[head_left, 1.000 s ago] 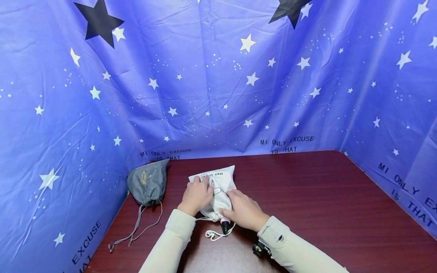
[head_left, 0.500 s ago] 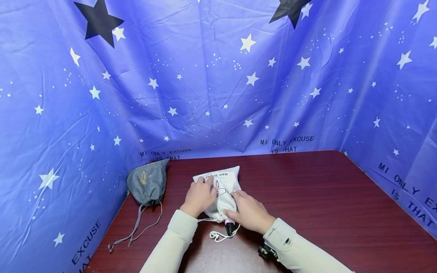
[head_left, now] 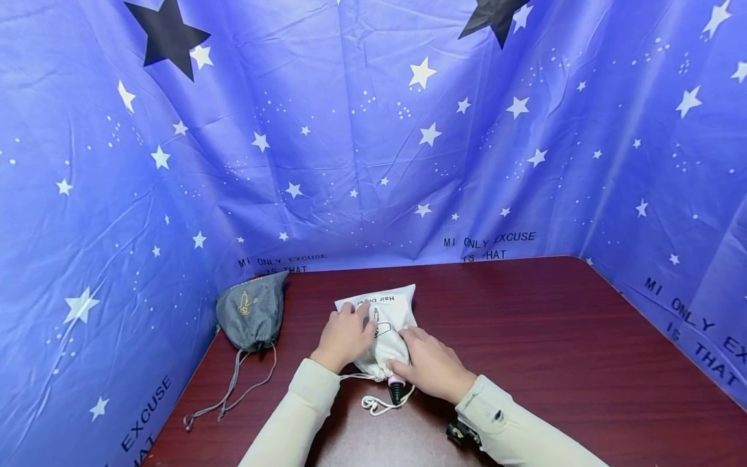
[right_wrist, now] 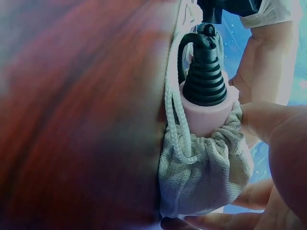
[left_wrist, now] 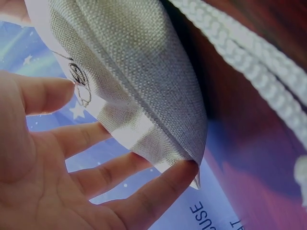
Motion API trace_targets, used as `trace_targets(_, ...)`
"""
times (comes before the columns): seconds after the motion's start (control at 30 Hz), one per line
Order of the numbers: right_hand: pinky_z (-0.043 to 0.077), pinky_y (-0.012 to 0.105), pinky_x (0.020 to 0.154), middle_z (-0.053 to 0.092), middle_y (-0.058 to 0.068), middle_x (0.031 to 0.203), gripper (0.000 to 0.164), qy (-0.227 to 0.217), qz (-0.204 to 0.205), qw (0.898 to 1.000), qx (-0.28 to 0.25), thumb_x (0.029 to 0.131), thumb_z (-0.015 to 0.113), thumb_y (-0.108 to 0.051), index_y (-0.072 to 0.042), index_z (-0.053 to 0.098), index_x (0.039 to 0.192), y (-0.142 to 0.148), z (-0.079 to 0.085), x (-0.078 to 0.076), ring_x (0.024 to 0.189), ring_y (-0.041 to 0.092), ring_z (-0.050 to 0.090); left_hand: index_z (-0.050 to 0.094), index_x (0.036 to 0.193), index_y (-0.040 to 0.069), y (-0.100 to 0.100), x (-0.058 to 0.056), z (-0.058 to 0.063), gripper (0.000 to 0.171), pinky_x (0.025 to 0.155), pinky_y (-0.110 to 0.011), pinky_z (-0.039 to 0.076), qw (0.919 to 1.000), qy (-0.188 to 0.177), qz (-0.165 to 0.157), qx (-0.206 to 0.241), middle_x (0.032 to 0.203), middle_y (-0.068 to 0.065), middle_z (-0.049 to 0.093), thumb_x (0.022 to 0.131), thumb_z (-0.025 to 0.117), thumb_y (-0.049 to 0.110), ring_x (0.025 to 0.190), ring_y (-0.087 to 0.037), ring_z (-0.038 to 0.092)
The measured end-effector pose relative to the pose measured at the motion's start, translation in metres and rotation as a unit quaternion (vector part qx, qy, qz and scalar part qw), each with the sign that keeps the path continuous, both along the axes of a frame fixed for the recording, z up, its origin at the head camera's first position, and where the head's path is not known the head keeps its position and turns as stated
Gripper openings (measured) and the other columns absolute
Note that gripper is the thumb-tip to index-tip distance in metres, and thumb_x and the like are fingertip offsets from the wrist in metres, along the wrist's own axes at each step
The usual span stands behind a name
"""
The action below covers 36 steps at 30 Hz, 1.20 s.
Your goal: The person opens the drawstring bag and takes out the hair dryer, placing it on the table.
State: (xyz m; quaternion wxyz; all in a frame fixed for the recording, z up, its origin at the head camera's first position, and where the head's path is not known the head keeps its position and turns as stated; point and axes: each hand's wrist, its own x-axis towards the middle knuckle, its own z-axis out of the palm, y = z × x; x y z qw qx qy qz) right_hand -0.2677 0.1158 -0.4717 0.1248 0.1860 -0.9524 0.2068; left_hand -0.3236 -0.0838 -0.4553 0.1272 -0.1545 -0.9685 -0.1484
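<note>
A white drawstring bag (head_left: 390,340) printed "Hair Dryer" lies on the table, its gathered mouth toward me. Out of that mouth pokes the pink handle end of a hair dryer (right_wrist: 207,117), with a ribbed black cord sleeve (right_wrist: 206,84); the rest of the dryer is hidden inside. My left hand (head_left: 344,334) is at the bag's left side, fingers spread and fairly straight, fingertips touching the cloth in the left wrist view. Along the right side, my right hand (head_left: 438,366) holds the bag, thumb by the mouth and fingers reaching round its side.
A grey drawstring bag (head_left: 249,314) with a gold print stands at the table's left edge, its grey cords (head_left: 233,389) trailing forward. White cord (head_left: 376,407) loops in front of the white bag. A blue starry curtain (head_left: 362,143) encloses the dark red table (head_left: 543,337).
Both hands and the white bag have shifted a little to the right, the dryer's end and the white cord moving along. The grey bag has stayed in place.
</note>
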Motion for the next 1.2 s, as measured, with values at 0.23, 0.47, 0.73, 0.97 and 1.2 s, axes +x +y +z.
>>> trace_targets(0.23, 0.055, 0.043, 0.068, 0.067, 0.001, 0.119, 0.062, 0.002, -0.002, 1.000, 0.004, 0.086, 0.079, -0.049, -0.009, 0.064, 0.131, 0.001, 0.000, 0.002, 0.089, 0.020, 0.067, 0.056, 0.149, 0.014, 0.001, 0.002, 0.001, 0.053, 0.095, -0.058, 0.053, 0.9999, -0.003, -0.010, 0.007, 0.134, -0.025, 0.061, 0.103, 0.054, 0.040, 0.108, -0.052, 0.061)
trace_targets(0.47, 0.054, 0.042, 0.065, 0.067, 0.000, 0.117, 0.061, 0.004, -0.003, 1.000, 0.005, 0.085, 0.080, -0.049, -0.009, 0.064, 0.129, 0.004, 0.000, 0.002, 0.087, 0.019, 0.066, 0.054, 0.150, 0.015, 0.001, 0.000, -0.001, 0.056, 0.098, -0.056, 0.051, 0.9997, -0.004, -0.022, 0.006, 0.136, -0.024, 0.060, 0.102, 0.054, 0.042, 0.110, -0.050, 0.061)
trace_targets(0.73, 0.053, 0.039, 0.063, 0.066, -0.002, 0.112, 0.060, 0.002, -0.004, 1.000, 0.004, 0.085, 0.080, -0.050, -0.010, 0.064, 0.127, 0.007, -0.001, 0.003, 0.082, 0.015, 0.063, 0.052, 0.153, 0.015, 0.002, 0.004, 0.003, 0.058, 0.099, -0.056, 0.050, 0.9991, -0.020, -0.034, 0.017, 0.140, -0.024, 0.057, 0.102, 0.054, 0.043, 0.113, -0.050, 0.058)
trace_targets(0.97, 0.055, 0.042, 0.066, 0.067, 0.001, 0.115, 0.061, 0.005, -0.007, 1.000, 0.008, 0.085, 0.080, -0.050, -0.009, 0.064, 0.127, 0.008, 0.000, 0.006, 0.087, 0.018, 0.066, 0.049, 0.154, 0.013, 0.005, 0.006, 0.004, 0.060, 0.101, -0.057, 0.049, 0.9982, -0.035, -0.040, 0.028, 0.143, -0.025, 0.054, 0.102, 0.054, 0.043, 0.116, -0.052, 0.055)
trace_targets(1.2, 0.053, 0.041, 0.063, 0.066, 0.000, 0.109, 0.059, 0.003, -0.009, 1.000, 0.015, 0.084, 0.081, -0.050, -0.009, 0.065, 0.123, 0.010, 0.001, 0.008, 0.083, 0.017, 0.064, 0.049, 0.154, 0.014, 0.006, 0.004, -0.002, 0.060, 0.099, -0.056, 0.050, 0.9979, -0.036, -0.043, 0.032, 0.143, -0.024, 0.054, 0.101, 0.054, 0.043, 0.115, -0.050, 0.055)
